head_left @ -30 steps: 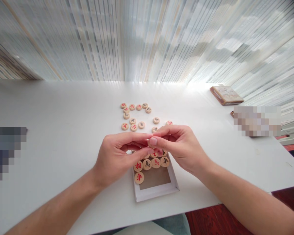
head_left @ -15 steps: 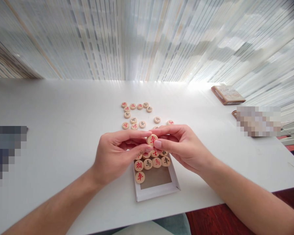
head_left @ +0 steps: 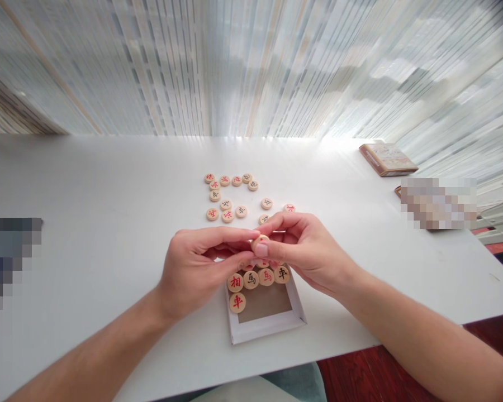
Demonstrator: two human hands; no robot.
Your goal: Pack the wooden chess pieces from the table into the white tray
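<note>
A round wooden xiangqi piece point(head_left: 259, 240) with a red mark is pinched between my left hand point(head_left: 207, 265) and my right hand point(head_left: 299, 245). Both sets of fingers are closed on it, and my right thumb covers much of its face. Right below is a shallow white box point(head_left: 266, 329) holding rows of pieces. Its lower rows show a red piece point(head_left: 235, 282), a black horse piece point(head_left: 251, 278), a red horse piece point(head_left: 266, 277), a black chariot piece point(head_left: 281, 274) and a red chariot piece point(head_left: 237, 302). My hands hide the box's upper rows.
Several loose pieces point(head_left: 226, 205) with red or black characters lie beyond my hands on the white table point(head_left: 109, 184). A flat brown box point(head_left: 389, 159) stands at the far right, with a blurred-out item point(head_left: 438, 204) nearer. Another blurred-out item point(head_left: 8, 257) is at the left edge.
The held piece has turned in my fingers; its red character, readable before, is now mostly covered by my right thumb. Both hands stay above the box, and the view has shifted slightly.
</note>
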